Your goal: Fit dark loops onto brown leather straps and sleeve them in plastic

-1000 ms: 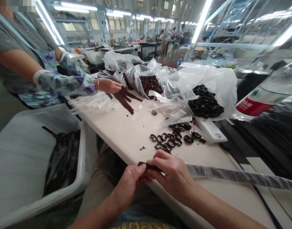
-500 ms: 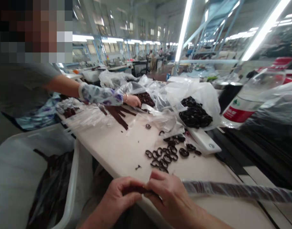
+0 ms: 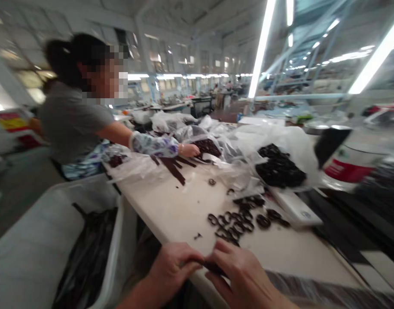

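Pinching a dark, narrow strap (image 3: 212, 268) at bottom centre, left hand (image 3: 171, 270) and right hand (image 3: 245, 279) were closed around it.

One camera on my head

The only camera sits on my head and looks forward and a little down along the pale table (image 3: 171, 210). My hands are very near, at the bottom edge. Farther away, the view reaches a co-worker's sleeve (image 3: 153, 145) and the factory hall behind.

Factory floor: long rows of strip lights (image 3: 260, 51), w/ work stations far back, bagged black rings (image 3: 280, 169) on desk (image 3: 171, 210).
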`<state>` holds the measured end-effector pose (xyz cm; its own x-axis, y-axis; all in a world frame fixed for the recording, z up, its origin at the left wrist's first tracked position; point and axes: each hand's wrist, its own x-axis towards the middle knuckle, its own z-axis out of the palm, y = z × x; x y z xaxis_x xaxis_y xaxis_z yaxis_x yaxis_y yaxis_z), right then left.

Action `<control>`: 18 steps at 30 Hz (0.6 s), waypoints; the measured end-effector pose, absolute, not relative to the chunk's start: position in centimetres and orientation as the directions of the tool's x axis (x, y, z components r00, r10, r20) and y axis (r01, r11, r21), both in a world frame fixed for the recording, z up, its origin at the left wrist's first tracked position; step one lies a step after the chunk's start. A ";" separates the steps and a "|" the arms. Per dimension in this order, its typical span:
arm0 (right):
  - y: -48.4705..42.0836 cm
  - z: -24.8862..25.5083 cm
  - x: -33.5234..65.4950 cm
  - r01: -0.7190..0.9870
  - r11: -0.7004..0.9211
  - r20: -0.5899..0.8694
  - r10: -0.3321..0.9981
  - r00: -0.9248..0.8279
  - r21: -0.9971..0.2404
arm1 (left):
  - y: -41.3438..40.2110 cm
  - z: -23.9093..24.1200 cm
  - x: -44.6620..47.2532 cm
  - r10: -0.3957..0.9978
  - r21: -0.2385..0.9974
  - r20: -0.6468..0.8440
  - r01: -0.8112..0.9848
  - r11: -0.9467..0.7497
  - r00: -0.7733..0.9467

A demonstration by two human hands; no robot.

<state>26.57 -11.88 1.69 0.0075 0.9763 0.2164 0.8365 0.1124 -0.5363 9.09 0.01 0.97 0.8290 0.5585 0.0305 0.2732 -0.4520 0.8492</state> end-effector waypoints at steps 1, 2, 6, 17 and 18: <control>-11.8 1.8 26.5 0.841 0.094 0.177 0.984 0.001 -0.532 | 0.2 0.9 9.1 0.543 0.822 0.070 0.260 -0.507 0.837; -11.7 1.9 26.5 0.850 0.085 0.151 0.989 -0.007 -0.520 | 0.4 0.9 9.2 0.529 0.802 0.108 0.241 -0.547 0.842; -11.8 2.9 26.9 0.887 0.091 0.155 0.988 -0.022 -0.452 | 1.3 1.6 9.6 0.441 0.804 0.126 0.169 -0.570 0.889; -13.2 5.5 25.2 0.856 0.230 0.199 0.968 -0.153 -0.463 | 7.3 1.7 15.0 0.507 0.812 -0.022 0.311 -0.493 0.862; -13.3 5.4 24.9 0.851 0.242 0.184 0.967 -0.175 -0.466 | 7.5 1.3 15.8 0.458 0.756 0.016 0.289 -0.587 0.889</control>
